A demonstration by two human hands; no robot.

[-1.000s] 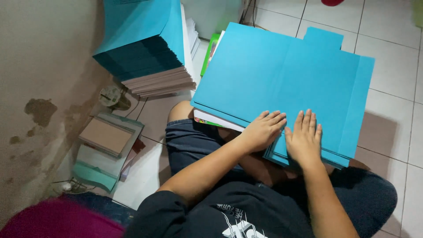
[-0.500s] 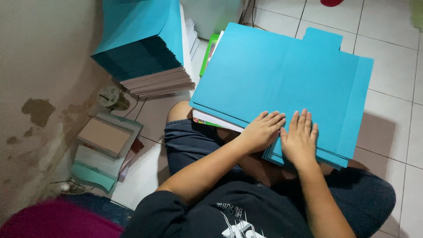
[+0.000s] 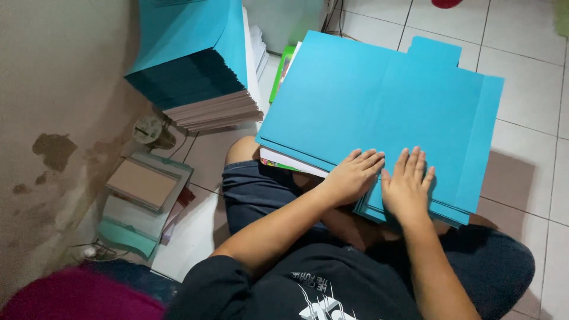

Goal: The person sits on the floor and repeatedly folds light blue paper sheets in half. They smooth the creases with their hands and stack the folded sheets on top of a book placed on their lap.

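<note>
Left hand (image 3: 351,176) is laid flat, palm down, fingers extended and together, on the near edge of the blue folder stack (image 3: 379,112); nothing is gripped. Right hand (image 3: 408,186) is placed just beside it, to the right, also flat and unclenched, fingers slightly spread, pressed on the same blue surface. The thumbs are nearly touching.

Head view, looking down: the folder stack is rested on the lap of a seated person, across dark shorts (image 3: 261,192), with its far edge extended over the white tiled floor (image 3: 527,77). A tab is seen projecting at the stack's far edge and a folded flap along its right side. Under the stack's near left corner, white and green sheets (image 3: 284,161) are partly exposed.

Far left, a tall pile of blue and brown card (image 3: 198,65) is stood on the floor against a stained wall (image 3: 53,118). Near it, a small round object (image 3: 148,129) is noted; its kind cannot be told. Lower left, a pale green tray with a brown pad (image 3: 142,184) is set on the floor. A magenta cloth (image 3: 71,296) is seen at the near left corner.
</note>
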